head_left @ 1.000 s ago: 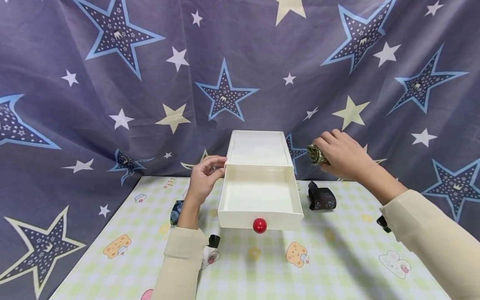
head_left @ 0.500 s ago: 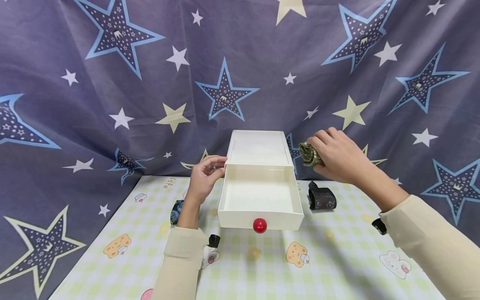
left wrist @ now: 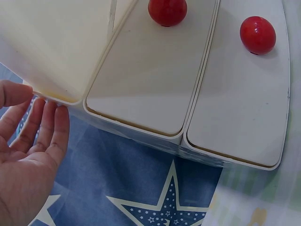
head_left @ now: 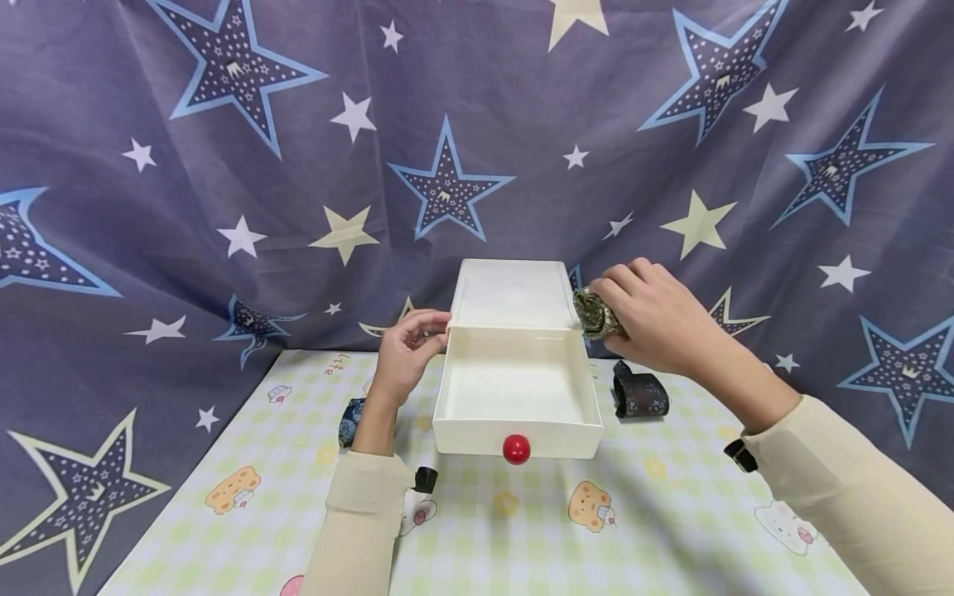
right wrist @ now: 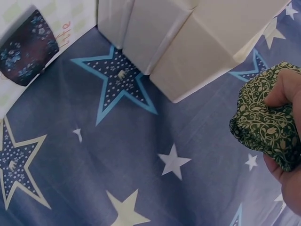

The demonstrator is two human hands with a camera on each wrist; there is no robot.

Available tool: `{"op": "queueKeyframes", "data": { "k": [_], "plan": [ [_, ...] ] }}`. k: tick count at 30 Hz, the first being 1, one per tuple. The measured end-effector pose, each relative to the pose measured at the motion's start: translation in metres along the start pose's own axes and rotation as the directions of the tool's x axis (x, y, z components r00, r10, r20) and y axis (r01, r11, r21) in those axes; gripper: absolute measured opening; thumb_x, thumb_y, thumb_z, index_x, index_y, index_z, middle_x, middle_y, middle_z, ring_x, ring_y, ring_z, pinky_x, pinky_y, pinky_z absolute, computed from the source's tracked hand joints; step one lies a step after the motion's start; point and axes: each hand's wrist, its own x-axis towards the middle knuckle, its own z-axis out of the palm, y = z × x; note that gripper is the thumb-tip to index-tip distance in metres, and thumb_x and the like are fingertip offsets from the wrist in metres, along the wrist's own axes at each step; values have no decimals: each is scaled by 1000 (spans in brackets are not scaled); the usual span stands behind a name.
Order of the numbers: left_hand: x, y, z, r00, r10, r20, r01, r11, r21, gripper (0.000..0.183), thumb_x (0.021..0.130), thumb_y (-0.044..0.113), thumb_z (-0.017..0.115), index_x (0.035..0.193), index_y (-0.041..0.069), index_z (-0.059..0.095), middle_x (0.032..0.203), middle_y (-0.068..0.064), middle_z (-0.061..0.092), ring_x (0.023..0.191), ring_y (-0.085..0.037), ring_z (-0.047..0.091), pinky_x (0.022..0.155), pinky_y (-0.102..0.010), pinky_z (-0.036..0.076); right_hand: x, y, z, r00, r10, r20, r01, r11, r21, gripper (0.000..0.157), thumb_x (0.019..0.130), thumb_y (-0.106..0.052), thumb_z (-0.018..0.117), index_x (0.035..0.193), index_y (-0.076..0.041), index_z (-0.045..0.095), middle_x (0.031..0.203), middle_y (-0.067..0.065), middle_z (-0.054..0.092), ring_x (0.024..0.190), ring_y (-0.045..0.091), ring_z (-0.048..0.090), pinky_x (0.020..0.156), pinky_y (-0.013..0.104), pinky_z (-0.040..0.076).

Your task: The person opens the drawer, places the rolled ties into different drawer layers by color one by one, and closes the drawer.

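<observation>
A white drawer cabinet (head_left: 514, 291) stands on the table, its top drawer (head_left: 517, 439) pulled out with nothing inside. A red knob (head_left: 516, 449) is on the drawer's front. My left hand (head_left: 406, 352) touches the cabinet's left side at the front edge; in the left wrist view its fingers (left wrist: 47, 125) reach the edge with the thumb beside them. My right hand (head_left: 656, 319) grips a rolled green cloth (head_left: 595, 314) with a pale floral pattern, held up at the cabinet's right side. In the right wrist view the rolled cloth (right wrist: 263, 110) bulges between thumb and fingers.
A dark floral roll of cloth (head_left: 639, 393) lies right of the cabinet. A blue patterned roll (head_left: 350, 420) is partly hidden behind the left forearm. Two closed lower drawers with red knobs (left wrist: 257, 35) show in the left wrist view. A starry curtain (head_left: 447, 99) hangs behind.
My right hand has moved left with the rolled green cloth, bringing it up beside the cabinet's right edge. The left hand and the drawer have stayed still.
</observation>
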Motion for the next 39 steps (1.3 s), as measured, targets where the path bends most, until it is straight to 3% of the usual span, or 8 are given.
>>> {"op": "queueKeyframes", "data": {
  "k": [11, 26, 35, 39],
  "plan": [
    [0, 1, 0, 1000, 2, 2, -2, 1000, -11, 29, 93, -12, 65, 122, -17, 64, 122, -34, 58, 101, -17, 63, 82, -23, 56, 8, -21, 0, 995, -84, -49, 85, 996, 16, 62, 68, -14, 86, 123, -1, 61, 110, 16, 62, 94, 38, 52, 77, 49, 46],
    [0, 0, 0, 1000, -5, -7, 5, 1000, -13, 29, 92, -13, 65, 121, -16, 65, 121, -34, 59, 100, -17, 64, 82, -23, 57, 16, -45, 6, 985, -136, -107, 142, 988, 60, 62, 67, -12, 81, 124, -3, 60, 110, 13, 61, 93, 36, 53, 77, 47, 47],
    [0, -1, -1, 1000, 0, -6, 0, 1000, -14, 29, 92, -13, 65, 121, -17, 64, 123, -32, 58, 101, -23, 64, 82, -22, 57, 22, -61, 15, 981, -168, -97, 177, 979, 97, 60, 66, -13, 82, 122, -5, 61, 107, 10, 60, 93, 32, 52, 82, 46, 48],
    [0, 0, 0, 1000, -2, -7, 2, 1000, -15, 29, 92, -12, 66, 121, -16, 65, 122, -34, 59, 100, -19, 64, 81, -22, 57, 24, -64, 18, 980, -185, -74, 192, 976, 100, 59, 66, -12, 80, 122, -6, 61, 107, 9, 59, 92, 31, 52, 81, 44, 48]
  ]
}}
